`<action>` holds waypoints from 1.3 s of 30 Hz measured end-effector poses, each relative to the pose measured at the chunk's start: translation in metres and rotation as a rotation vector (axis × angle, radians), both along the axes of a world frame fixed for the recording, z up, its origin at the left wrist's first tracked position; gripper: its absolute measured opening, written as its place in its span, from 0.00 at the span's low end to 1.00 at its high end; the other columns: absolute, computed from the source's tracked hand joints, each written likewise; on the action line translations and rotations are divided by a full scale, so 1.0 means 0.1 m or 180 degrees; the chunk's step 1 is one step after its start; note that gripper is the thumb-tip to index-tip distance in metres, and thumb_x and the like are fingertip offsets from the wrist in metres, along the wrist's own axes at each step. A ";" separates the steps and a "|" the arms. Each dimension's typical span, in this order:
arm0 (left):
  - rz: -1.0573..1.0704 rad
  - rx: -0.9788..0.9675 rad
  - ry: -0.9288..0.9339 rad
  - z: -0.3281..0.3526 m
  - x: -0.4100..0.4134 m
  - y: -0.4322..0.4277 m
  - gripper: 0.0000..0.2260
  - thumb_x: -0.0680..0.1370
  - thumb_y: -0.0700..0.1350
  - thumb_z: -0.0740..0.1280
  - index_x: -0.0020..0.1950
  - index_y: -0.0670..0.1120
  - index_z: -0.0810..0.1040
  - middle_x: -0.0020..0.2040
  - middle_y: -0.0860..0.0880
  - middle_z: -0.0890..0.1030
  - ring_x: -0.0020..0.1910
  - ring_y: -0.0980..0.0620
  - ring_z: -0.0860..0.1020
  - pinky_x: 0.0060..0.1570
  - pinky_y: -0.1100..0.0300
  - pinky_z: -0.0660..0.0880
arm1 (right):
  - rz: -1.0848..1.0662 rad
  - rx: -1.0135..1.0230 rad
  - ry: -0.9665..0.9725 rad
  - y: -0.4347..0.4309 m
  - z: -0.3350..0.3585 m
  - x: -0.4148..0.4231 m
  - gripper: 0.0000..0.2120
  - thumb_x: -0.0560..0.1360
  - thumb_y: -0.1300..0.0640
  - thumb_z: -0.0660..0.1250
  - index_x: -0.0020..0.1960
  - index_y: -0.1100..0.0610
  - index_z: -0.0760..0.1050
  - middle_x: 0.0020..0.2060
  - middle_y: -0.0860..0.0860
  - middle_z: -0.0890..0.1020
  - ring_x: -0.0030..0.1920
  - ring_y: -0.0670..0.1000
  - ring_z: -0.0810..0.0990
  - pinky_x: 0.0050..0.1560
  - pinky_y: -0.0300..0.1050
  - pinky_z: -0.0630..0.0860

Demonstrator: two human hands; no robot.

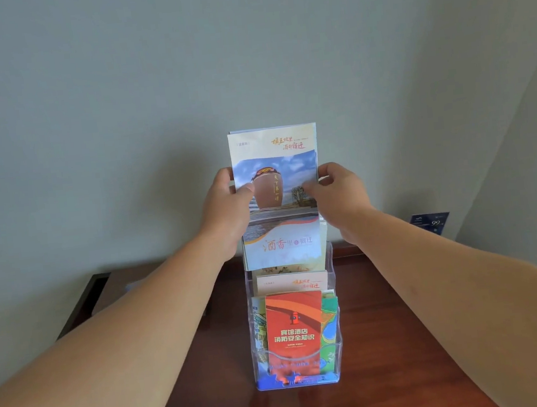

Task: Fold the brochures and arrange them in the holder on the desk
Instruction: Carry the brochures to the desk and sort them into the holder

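Head view: both hands, left [227, 204] and right [336, 196], pinch a folded brochure [278, 202] halfway into the clear holder's [337, 338] back tier, front tiers already stocked.

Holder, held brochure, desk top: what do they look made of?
Holder: clear rigid plastic, likely acrylic; leaflets show through its walls. Brochure: thin printed paper, perhaps coated; slight sheen, stands flat while held. Desk: red-brown wood or veneer, glossy; grain streaks and a faint reflection of the holder.
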State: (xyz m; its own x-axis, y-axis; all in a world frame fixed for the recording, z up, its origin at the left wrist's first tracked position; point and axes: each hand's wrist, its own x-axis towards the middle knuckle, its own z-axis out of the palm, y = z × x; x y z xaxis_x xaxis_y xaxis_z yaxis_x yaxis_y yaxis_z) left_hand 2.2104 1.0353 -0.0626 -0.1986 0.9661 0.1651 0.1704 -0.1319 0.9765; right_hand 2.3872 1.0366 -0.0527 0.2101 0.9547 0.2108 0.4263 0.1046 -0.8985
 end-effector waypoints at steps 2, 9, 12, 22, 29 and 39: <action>0.0045 0.0038 0.0022 -0.04 0.01 0.00 0.08 0.79 0.45 0.63 0.57 0.54 0.74 0.53 0.48 0.81 0.54 0.43 0.79 0.57 0.41 0.75 | -0.0002 -0.0006 -0.0003 0.04 -0.03 0.00 0.03 0.77 0.55 0.66 0.45 0.52 0.75 0.36 0.48 0.79 0.32 0.49 0.73 0.31 0.42 0.70; -0.0031 -0.0099 0.0017 -0.22 0.05 0.00 0.09 0.78 0.46 0.63 0.57 0.57 0.74 0.53 0.50 0.81 0.54 0.44 0.79 0.59 0.40 0.74 | 0.0018 -0.0133 -0.0017 0.05 -0.24 0.06 0.03 0.77 0.55 0.67 0.46 0.54 0.76 0.37 0.49 0.80 0.34 0.51 0.75 0.34 0.44 0.72; -0.0066 -0.0109 0.0012 -0.28 0.11 -0.01 0.09 0.78 0.46 0.63 0.57 0.57 0.74 0.53 0.50 0.81 0.54 0.45 0.79 0.59 0.39 0.74 | -0.0008 -0.0174 -0.0002 0.02 -0.29 0.10 0.03 0.77 0.55 0.67 0.47 0.55 0.75 0.40 0.52 0.82 0.40 0.57 0.81 0.41 0.51 0.79; -0.0116 -0.0200 0.0083 -0.45 0.20 -0.11 0.07 0.80 0.45 0.63 0.55 0.54 0.74 0.52 0.49 0.81 0.54 0.44 0.79 0.57 0.43 0.74 | -0.0093 -0.0219 -0.0142 -0.09 -0.49 0.20 0.03 0.77 0.55 0.66 0.45 0.51 0.74 0.40 0.49 0.81 0.43 0.55 0.83 0.44 0.55 0.82; -0.0122 -0.0315 0.0127 -0.56 0.20 -0.21 0.05 0.79 0.43 0.63 0.52 0.53 0.75 0.51 0.48 0.82 0.53 0.43 0.79 0.56 0.43 0.75 | -0.0080 -0.0286 -0.0279 -0.15 -0.66 0.20 0.03 0.77 0.54 0.67 0.46 0.53 0.74 0.43 0.51 0.81 0.44 0.55 0.82 0.45 0.57 0.82; -0.0035 -0.0524 0.0265 -0.74 0.16 -0.33 0.06 0.79 0.43 0.64 0.53 0.52 0.77 0.50 0.50 0.82 0.50 0.46 0.79 0.44 0.54 0.75 | -0.0267 -0.0191 -0.0730 -0.26 -0.93 0.15 0.12 0.77 0.55 0.67 0.53 0.47 0.65 0.36 0.44 0.76 0.34 0.44 0.77 0.28 0.39 0.67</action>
